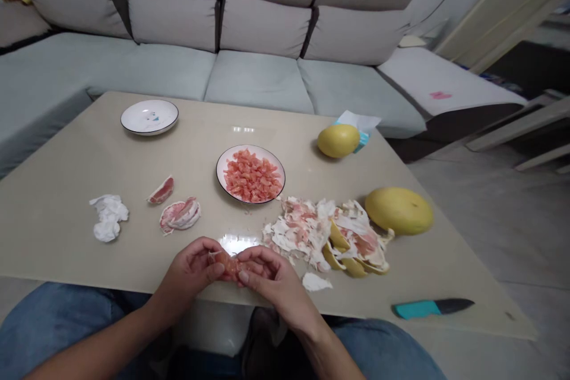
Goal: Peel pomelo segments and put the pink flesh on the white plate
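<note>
Near the table's front edge, my left hand (198, 268) and my right hand (268, 276) pinch a pink pomelo segment (228, 266) between them, fingers closed on both ends. Its membrane looks partly peeled back. Beyond my left hand lie a pomelo wedge (161, 190) and a small cluster of unpeeled segments (180, 215). Farther back, a white plate with a dark rim (221, 183) holds a heap of pink pomelo pulp (253, 175). To the right of my right hand spreads a pile of torn membranes (300, 231) and yellow peel (351, 266).
A knife with a teal handle (418, 309) lies at the front right edge. Two whole pomelos, one nearer (398, 211) and one farther (338, 141), sit on the right, the farther by a tissue pack (363, 127). Crumpled tissue (109, 217) and another plate (149, 117) are left.
</note>
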Tool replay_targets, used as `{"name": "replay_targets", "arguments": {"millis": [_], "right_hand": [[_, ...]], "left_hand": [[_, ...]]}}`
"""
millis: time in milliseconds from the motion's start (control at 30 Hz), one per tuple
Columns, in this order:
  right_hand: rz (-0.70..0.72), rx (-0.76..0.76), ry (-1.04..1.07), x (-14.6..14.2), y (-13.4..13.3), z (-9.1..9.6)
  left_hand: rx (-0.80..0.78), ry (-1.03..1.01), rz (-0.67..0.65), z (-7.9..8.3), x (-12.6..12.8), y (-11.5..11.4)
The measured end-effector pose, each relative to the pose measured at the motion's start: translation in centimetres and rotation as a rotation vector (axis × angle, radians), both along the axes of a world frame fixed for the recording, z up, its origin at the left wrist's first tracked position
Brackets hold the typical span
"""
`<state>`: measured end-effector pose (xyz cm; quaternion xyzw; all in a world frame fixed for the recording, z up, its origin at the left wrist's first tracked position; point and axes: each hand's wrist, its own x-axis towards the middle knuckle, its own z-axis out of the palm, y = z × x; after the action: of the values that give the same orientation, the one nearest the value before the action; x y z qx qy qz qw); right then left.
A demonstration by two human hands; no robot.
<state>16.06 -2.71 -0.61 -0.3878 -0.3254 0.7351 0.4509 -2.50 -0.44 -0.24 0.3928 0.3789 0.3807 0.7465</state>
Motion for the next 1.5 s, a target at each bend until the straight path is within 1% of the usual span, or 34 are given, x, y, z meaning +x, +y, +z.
{"name": "replay_targets", "arguments": {"millis": [133,267,367,467,567,633,733,800,900,1000,1067,1167,1233,1333,1433,1500], "right_hand": [[-0.012,0.011,0.013,0.0,-0.1,-0.1],[-0.077,0.032,-0.045,0.1,-0.1,-0.4],[-0.098,0.041,-0.068,0.2,-0.1,-0.6],[-0.082,0.041,-0.066,0.2,-0.1,-0.5],[-0.035,0.056,-0.054,0.1,-0.2,-0.2],[-0.029,0.075,-0.089,0.1,-0.2,0.0],[-0.075,0.108,-0.239,0.0,-0.3,0.2],[-0.111,0.171,-0.366,-0.1,-0.4,0.2],[-0.149,0.376,-0.535,-0.3,-0.6,0.1],[-0.168,0.571,-0.661,-0.3,-0.7,0.0],[-0.164,0.669,-0.725,-0.2,-0.7,-0.1],[-0.133,0.787,-0.795,-0.1,-0.7,-0.1],[-0.116,0.830,-0.821,-0.2,-0.7,-0.2],[-0.115,0.855,-0.837,-0.3,-0.6,-0.3],[-0.119,0.857,-0.837,-0.4,-0.7,-0.4],[-0.111,0.833,-0.831,-0.3,-0.8,-0.4]], "left_hand": [[-0.008,-0.034,-0.020,-0.2,-0.2,0.1],[0.011,-0.033,-0.028,0.0,-0.2,0.2],[0.006,-0.023,-0.036,0.2,-0.2,0.3],[-0.006,-0.023,-0.040,0.1,-0.3,0.2],[-0.010,-0.022,-0.032,-0.1,-0.5,0.1],[-0.019,-0.006,-0.037,-0.1,-0.6,0.1],[-0.021,-0.001,-0.081,0.2,-0.5,0.3],[-0.008,-0.012,-0.116,0.4,-0.4,0.5],[0.013,0.013,-0.164,0.3,-0.3,0.7],[0.054,0.140,-0.181,0.0,-0.2,0.8],[0.076,0.227,-0.192,-0.2,-0.3,0.8],[0.078,0.270,-0.243,-0.4,-0.6,0.8],[0.099,0.277,-0.270,-0.5,-0.7,0.9],[0.188,0.318,-0.261,-0.5,-0.8,1.0],[0.287,0.382,-0.231,-0.4,-0.8,1.1],[0.327,0.403,-0.218,-0.2,-0.8,1.2]]}}
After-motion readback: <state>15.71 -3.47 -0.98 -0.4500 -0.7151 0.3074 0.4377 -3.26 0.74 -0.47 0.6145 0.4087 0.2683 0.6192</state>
